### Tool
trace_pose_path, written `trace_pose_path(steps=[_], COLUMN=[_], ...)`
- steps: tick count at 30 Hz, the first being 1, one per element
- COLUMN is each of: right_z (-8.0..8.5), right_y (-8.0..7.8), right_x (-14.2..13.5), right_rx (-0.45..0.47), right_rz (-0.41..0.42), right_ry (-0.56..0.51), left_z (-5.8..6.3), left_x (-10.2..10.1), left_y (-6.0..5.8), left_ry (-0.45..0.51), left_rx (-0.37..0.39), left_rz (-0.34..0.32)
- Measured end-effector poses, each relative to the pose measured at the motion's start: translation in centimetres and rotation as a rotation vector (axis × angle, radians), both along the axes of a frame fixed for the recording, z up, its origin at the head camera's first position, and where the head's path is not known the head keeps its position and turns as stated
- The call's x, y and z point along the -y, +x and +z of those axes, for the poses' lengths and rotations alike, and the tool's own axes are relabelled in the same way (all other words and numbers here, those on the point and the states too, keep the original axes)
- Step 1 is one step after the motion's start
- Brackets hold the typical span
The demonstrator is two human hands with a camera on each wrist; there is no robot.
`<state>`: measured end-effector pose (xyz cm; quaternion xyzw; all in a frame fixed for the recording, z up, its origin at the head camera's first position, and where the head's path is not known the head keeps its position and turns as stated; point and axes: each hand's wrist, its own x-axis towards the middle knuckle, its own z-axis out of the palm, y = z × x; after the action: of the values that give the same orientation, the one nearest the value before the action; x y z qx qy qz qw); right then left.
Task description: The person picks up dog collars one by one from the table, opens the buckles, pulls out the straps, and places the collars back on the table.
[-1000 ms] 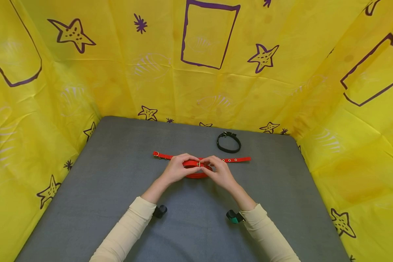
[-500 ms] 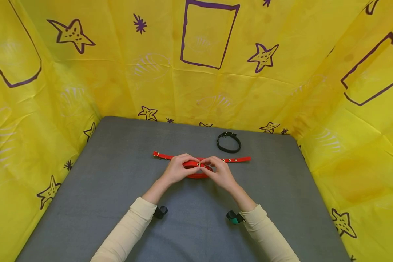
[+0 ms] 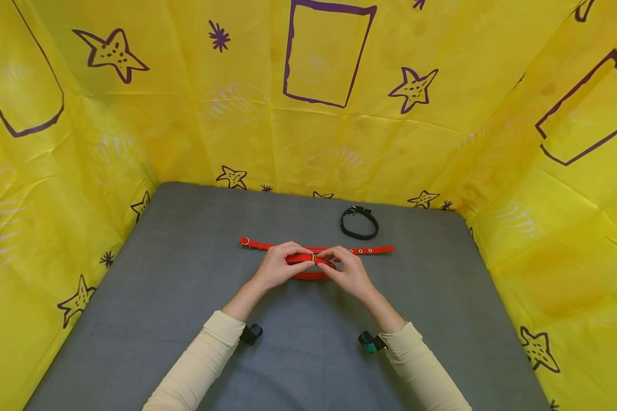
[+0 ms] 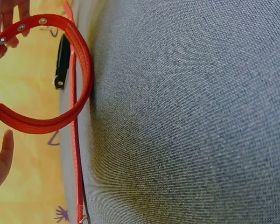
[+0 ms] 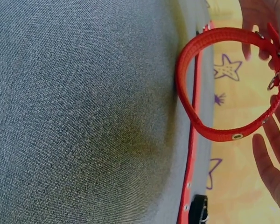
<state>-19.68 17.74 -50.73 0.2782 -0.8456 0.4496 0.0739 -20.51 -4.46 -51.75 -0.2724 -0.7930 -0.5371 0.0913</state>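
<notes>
A red collar [image 3: 310, 275] with metal eyelets is closed into a loop between both hands, its buckle [image 3: 313, 258] facing up at the top. My left hand [image 3: 276, 269] pinches the strap just left of the buckle, between thumb and fingers. On the other side, my right hand [image 3: 352, 276] pinches it near the strap's tip. In the left wrist view the collar loop [image 4: 87, 70] hangs with its lower curve close to the grey cloth; the right wrist view shows the same loop [image 5: 182, 77] from the other side. Some fingers are cut off at the wrist views' edges.
A second red collar [image 3: 377, 250] lies stretched out straight behind the hands, partly hidden by them. Farther back is a black collar [image 3: 360, 236], buckled in a ring. Grey cloth [image 3: 185, 228] covers the table, and yellow patterned fabric [image 3: 329, 137] walls in three sides.
My right hand has shifted slightly to the right, and the strap's tip shows more plainly beside the buckle. The left hand has stayed nearly still; the other collars have not moved.
</notes>
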Motion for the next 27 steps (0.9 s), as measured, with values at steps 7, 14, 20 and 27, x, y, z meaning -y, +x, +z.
trace_pose_path(steps=[7,14,20,27], right_z=[-0.13,-0.33,-0.12,0.15], right_y=[-0.1,-0.23,-0.19,-0.14], right_x=[-0.19,-0.12,0.37,0.63], right_rx=[0.017,0.006,0.008,0.001], right_rz=[0.001,-0.01,-0.004,-0.004], right_ry=[0.017,0.023,0.008,0.011], left_z=[-0.07,-0.03,-0.04,-0.13], left_x=[0.03,0.05,-0.08,-0.14], left_y=[0.0,0.09,0.18,0.18], left_ry=[0.013,0.01,0.02,0.023], left_rx=[0.025,0.041,0.027,0.024], left_rz=[-0.005,0.008,0.016,0.017])
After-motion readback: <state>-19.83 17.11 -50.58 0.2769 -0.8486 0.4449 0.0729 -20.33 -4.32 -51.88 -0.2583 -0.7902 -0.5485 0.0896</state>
